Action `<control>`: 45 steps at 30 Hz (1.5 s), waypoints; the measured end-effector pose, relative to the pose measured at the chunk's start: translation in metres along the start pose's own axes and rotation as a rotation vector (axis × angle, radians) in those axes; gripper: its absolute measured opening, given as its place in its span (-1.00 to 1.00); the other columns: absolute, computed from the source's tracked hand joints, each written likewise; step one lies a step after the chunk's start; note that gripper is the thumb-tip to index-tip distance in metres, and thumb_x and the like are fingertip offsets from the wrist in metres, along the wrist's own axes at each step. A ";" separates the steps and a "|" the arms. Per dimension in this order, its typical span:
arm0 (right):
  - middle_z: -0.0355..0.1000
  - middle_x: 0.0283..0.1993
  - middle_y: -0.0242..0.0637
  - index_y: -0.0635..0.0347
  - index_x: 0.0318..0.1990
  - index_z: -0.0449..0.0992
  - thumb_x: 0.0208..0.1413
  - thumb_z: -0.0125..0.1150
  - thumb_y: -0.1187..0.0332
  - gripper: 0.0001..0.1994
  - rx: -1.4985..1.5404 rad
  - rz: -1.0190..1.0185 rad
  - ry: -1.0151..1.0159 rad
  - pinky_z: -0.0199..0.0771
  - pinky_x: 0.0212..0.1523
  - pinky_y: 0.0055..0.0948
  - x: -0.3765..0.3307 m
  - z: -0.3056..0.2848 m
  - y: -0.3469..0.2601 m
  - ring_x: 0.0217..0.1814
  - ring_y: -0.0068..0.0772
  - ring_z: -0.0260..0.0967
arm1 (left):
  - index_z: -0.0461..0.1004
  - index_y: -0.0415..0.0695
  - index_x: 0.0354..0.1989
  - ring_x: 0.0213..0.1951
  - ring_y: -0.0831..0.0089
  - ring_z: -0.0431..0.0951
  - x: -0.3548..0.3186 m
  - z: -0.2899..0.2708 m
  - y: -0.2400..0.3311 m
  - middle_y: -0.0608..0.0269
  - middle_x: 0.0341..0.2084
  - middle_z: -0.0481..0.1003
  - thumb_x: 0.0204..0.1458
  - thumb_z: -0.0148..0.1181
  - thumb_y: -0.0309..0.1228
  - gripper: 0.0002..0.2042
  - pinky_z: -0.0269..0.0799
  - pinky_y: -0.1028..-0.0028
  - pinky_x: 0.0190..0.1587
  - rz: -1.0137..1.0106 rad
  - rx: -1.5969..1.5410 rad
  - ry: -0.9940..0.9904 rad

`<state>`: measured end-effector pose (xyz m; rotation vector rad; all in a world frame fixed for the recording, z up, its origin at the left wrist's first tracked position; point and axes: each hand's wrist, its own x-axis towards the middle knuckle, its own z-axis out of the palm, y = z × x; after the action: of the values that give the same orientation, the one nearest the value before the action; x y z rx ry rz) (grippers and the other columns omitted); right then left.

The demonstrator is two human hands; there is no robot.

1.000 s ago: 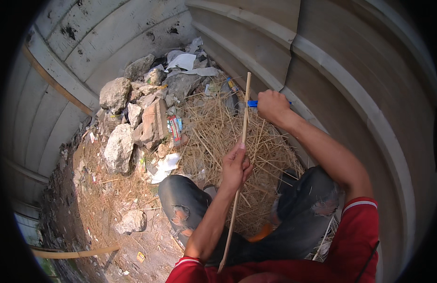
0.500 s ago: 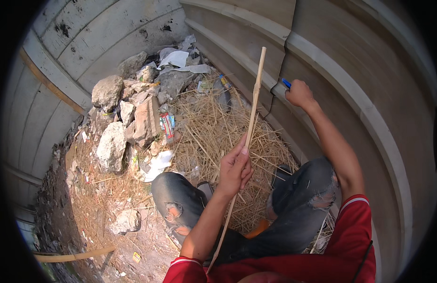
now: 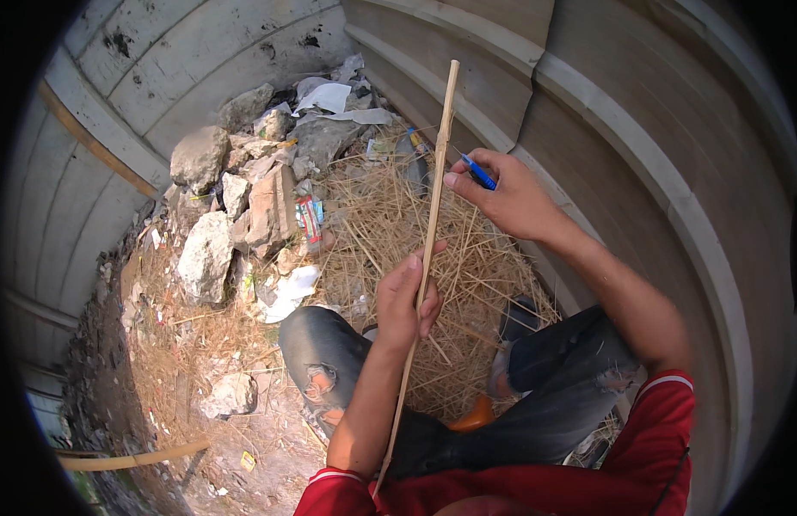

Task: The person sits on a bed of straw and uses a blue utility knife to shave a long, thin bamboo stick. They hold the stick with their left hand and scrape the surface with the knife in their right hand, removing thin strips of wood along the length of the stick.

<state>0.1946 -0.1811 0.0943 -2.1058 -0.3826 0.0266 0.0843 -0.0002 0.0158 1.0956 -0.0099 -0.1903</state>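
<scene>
A long, thin bamboo strip (image 3: 440, 155) with a knot in its upper part slants up from my lap. My left hand (image 3: 404, 297) is closed around its middle. To the right of the strip's upper part, my right hand (image 3: 512, 196) grips a small blue cutter knife (image 3: 478, 172). A thin blade seems to point from the knife toward the strip; whether it touches cannot be made out. Below both hands lies a thick layer of pale shavings (image 3: 372, 215), between and beyond my bent knees.
Rocks and broken brick (image 3: 269, 211) are heaped at the far left, with paper scraps and wrappers. A corrugated metal wall (image 3: 622, 146) rises close on my right. A plastic bottle (image 3: 411, 168) lies by its foot. Something orange (image 3: 474, 414) sits between my legs.
My right hand has come in from the wall, leftward and slightly down, bringing the knife beside the bamboo strip. My left hand and the strip have shifted a little left.
</scene>
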 end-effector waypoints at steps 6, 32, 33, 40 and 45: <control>0.28 -0.58 -0.55 0.22 -0.18 0.61 0.26 0.27 0.08 -0.67 0.279 -0.003 0.029 0.19 -0.47 -0.54 0.005 -0.002 0.034 -0.52 -0.72 0.18 | 0.27 -0.36 0.28 -0.87 0.68 0.05 -0.001 0.001 -0.008 0.50 -0.83 0.09 0.42 -0.23 -0.12 -0.48 0.00 0.64 -0.80 -0.059 -0.153 -0.099; 0.21 -0.63 -0.59 0.24 -0.32 0.61 0.12 0.40 0.16 -0.72 0.115 -0.110 0.467 0.09 -0.56 -0.53 0.021 -0.028 0.032 -0.58 -0.73 0.07 | 0.27 -0.35 0.26 -0.76 0.65 0.18 0.008 -0.001 -0.012 0.44 -0.77 0.19 0.41 -0.26 -0.09 -0.47 0.12 0.66 -0.69 -0.093 -0.118 -0.246; 0.21 -0.63 -0.60 0.23 -0.30 0.63 0.11 0.41 0.16 -0.72 0.095 -0.085 0.452 0.08 -0.56 -0.54 0.020 -0.029 0.029 -0.59 -0.74 0.07 | 0.28 -0.34 0.26 -0.76 0.65 0.18 0.007 -0.001 -0.012 0.43 -0.76 0.20 0.41 -0.26 -0.09 -0.47 0.13 0.66 -0.69 -0.096 -0.106 -0.240; 0.27 -0.59 -0.60 0.28 -0.21 0.67 0.07 0.44 0.18 -0.69 0.277 0.119 0.362 0.09 -0.57 -0.56 0.027 -0.025 0.056 -0.58 -0.76 0.13 | 0.29 -0.33 0.27 -0.76 0.65 0.19 0.007 0.008 -0.021 0.40 -0.77 0.25 0.42 -0.27 -0.13 -0.49 0.15 0.64 -0.65 -0.022 0.307 -0.194; 0.28 -0.57 -0.58 0.27 -0.29 0.62 0.12 0.38 0.20 -0.73 0.397 0.183 0.307 0.08 -0.60 -0.51 0.032 -0.024 0.064 -0.60 -0.74 0.13 | 0.29 -0.32 0.27 -0.75 0.66 0.20 0.007 0.008 -0.022 0.42 -0.76 0.24 0.43 -0.28 -0.14 -0.50 0.15 0.64 -0.62 -0.022 0.349 -0.189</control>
<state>0.2460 -0.2234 0.0584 -1.7100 0.0044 -0.1048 0.0870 -0.0179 -0.0002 1.4226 -0.2072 -0.3197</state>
